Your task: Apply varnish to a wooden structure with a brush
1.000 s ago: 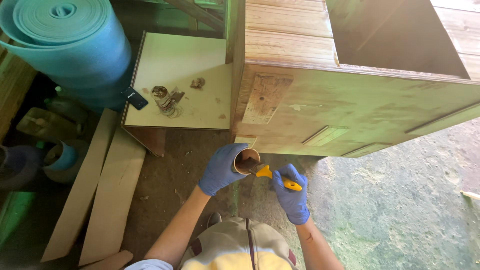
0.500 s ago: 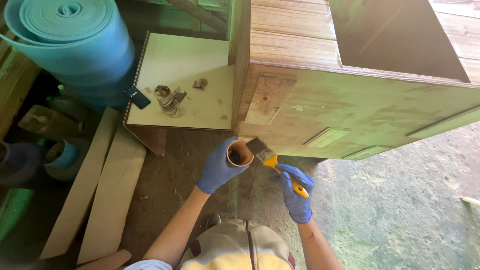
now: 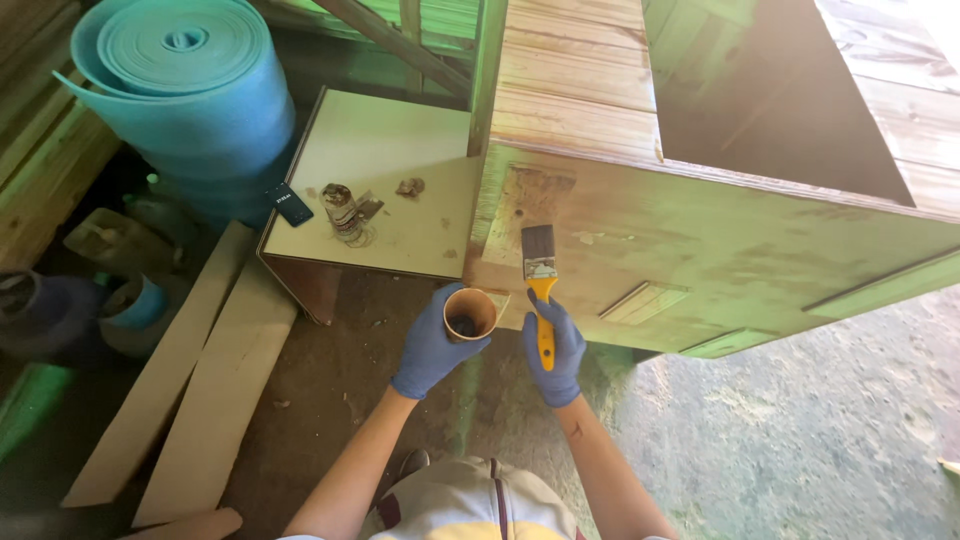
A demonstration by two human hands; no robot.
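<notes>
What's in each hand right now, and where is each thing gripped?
The left hand wraps the side of a small brown cup. The right hand grips a paintbrush by its yellow handle, bristles up against the wooden cabinet.

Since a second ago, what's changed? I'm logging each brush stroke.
The right hand lifted the yellow-handled brush from the cup and raised it upright, bristles against the wooden cabinet's side. The left hand holds the cup as before; the blue foam roll hasn't moved.
</notes>
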